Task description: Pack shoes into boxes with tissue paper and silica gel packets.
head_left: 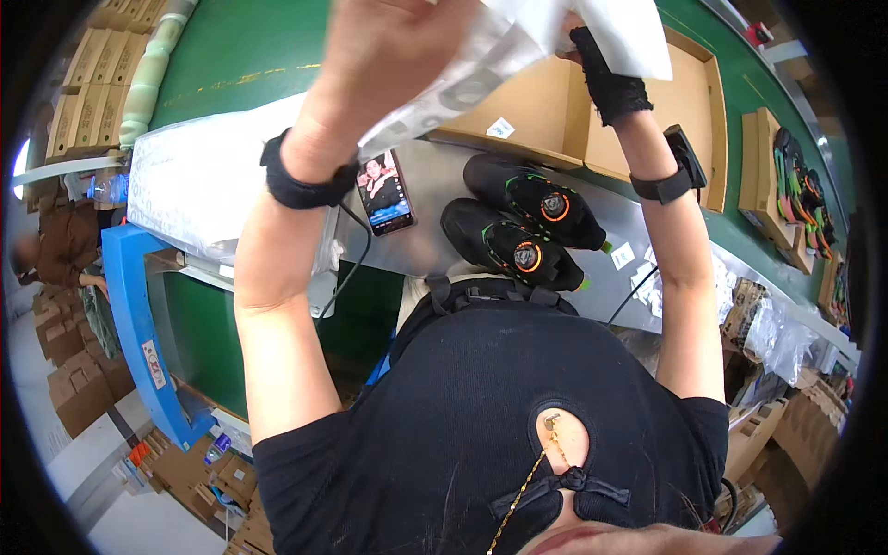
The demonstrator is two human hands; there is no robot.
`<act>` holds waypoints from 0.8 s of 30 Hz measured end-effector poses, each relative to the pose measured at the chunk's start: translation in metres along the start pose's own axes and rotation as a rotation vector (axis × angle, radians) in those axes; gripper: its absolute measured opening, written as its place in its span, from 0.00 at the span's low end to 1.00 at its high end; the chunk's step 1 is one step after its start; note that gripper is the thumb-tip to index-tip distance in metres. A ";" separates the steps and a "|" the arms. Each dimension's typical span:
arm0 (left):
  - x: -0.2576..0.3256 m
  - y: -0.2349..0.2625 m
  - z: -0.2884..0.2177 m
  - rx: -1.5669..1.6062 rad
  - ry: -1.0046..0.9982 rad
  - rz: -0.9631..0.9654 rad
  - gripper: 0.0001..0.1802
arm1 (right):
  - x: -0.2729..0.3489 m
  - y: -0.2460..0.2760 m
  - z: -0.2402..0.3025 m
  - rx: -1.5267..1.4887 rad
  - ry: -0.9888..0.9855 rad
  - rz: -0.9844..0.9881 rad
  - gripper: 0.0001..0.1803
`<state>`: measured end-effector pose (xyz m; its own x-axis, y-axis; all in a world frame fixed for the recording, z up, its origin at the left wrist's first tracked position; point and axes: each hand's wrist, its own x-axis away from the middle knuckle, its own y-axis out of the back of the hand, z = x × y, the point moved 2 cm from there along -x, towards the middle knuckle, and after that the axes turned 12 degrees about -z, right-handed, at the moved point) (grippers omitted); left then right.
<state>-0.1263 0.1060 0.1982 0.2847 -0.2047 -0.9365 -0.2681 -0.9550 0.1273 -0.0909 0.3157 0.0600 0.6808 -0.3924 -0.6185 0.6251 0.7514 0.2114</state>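
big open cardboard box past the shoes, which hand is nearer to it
Right. The right hand is raised over the big open cardboard box as seen from the head; the left hand, blurred, is off to the box's left.

Bright, fairly even light, its source out of view, leaves only soft shadows. The bench (412, 248) has a dull metallic sheen; white plastic (208, 180) toward its left end looks pale. Motion blurs the left hand (398, 46) and white sheet (629, 37). Fisheye distortion curves edges toward a black rim.
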 end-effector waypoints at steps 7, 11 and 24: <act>0.010 -0.001 0.018 0.149 0.565 -0.198 0.12 | 0.006 0.014 0.037 -0.116 -0.596 -0.180 0.24; 0.030 0.013 0.045 -0.290 0.257 -0.131 0.10 | 0.006 0.019 0.047 0.053 -0.516 -0.044 0.22; 0.012 -0.024 0.017 0.336 0.584 -0.015 0.15 | -0.017 0.041 -0.011 0.208 -0.645 -0.269 0.24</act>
<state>-0.1321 0.1303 0.1787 0.7161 -0.3650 -0.5950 -0.5055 -0.8590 -0.0814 -0.0813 0.3586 0.0710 0.5432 -0.8318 -0.1141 0.8183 0.4940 0.2937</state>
